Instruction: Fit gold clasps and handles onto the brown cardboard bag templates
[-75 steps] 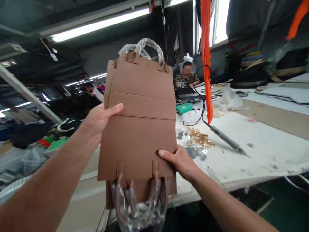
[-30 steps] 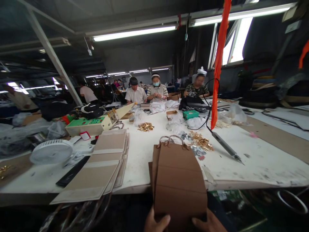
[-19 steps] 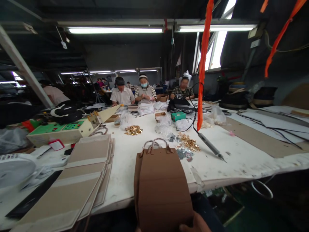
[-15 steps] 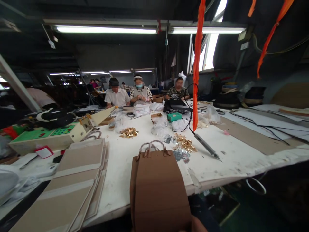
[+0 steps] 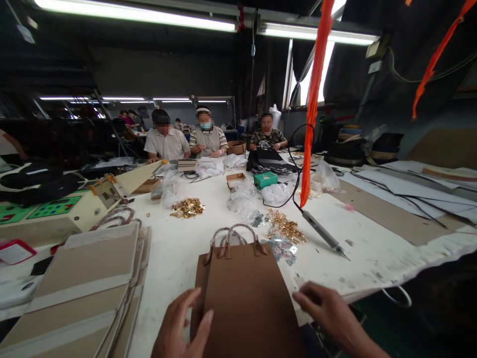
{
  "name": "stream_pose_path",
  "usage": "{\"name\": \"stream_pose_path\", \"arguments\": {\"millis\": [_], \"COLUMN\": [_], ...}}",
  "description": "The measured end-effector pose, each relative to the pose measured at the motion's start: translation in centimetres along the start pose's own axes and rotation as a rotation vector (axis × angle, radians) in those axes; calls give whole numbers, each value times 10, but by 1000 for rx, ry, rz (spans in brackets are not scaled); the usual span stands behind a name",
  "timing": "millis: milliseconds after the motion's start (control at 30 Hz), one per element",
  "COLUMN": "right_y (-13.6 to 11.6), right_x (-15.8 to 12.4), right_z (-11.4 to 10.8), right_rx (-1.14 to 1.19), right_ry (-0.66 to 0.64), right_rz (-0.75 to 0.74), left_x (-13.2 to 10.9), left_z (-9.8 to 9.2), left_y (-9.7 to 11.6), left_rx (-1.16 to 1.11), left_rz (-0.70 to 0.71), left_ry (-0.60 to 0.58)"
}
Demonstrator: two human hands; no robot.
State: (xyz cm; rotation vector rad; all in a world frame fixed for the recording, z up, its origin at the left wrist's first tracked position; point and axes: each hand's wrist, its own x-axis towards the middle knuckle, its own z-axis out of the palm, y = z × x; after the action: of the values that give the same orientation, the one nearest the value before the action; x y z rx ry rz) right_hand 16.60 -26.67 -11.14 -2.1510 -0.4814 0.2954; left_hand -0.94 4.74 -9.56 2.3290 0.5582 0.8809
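Observation:
Brown bag panels with curved handles lie one over another at the table's front edge, their handles pointing away from me. My left hand is at their left side, thumb and fingers spread, the thumb over the panel's edge. On the other side, my right hand hovers by the right edge with its fingers loosely bent and nothing visible in them. Just beyond the handles are a heap of gold metal fittings and some flat silver plates.
A stack of beige panels fills the left side. A soldering-iron-like tool on a black cord lies at the right beneath a hanging orange strip. Farther back are another gold heap, a green box and several people seated.
Both hands have come up into view beside the brown panels; earlier only fingers showed at the lower right edge. The view has tilted down and shifted right.

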Motion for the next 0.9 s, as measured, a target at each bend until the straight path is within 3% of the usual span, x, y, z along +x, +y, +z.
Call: {"name": "stream_pose_path", "arguments": {"millis": [67,167,267,367,500,700,900], "right_y": [-27,-52,-52,-39,-28,-28,-62], "right_x": [48,128,189,219,224,209,162], "right_z": [-18,-16,6,25,31,17,1], "right_rx": [-159,-434,-525,-574,-579,-431,-17], "right_ry": [144,105,42,11,-1,59,55], "right_rz": [-103,-72,-3,38,39,-19,-118], "left_x": [38,79,94,94,95,96,90], "left_z": [13,34,49,58,64,66,68], "left_y": [13,25,30,31,32,32,38], "left_rx": [106,270,380,419,388,250,199], "left_rz": [45,13,-35,-87,-142,-191,-232], "left_ry": [-157,-320,-342,-321,-315,-283,-223]}}
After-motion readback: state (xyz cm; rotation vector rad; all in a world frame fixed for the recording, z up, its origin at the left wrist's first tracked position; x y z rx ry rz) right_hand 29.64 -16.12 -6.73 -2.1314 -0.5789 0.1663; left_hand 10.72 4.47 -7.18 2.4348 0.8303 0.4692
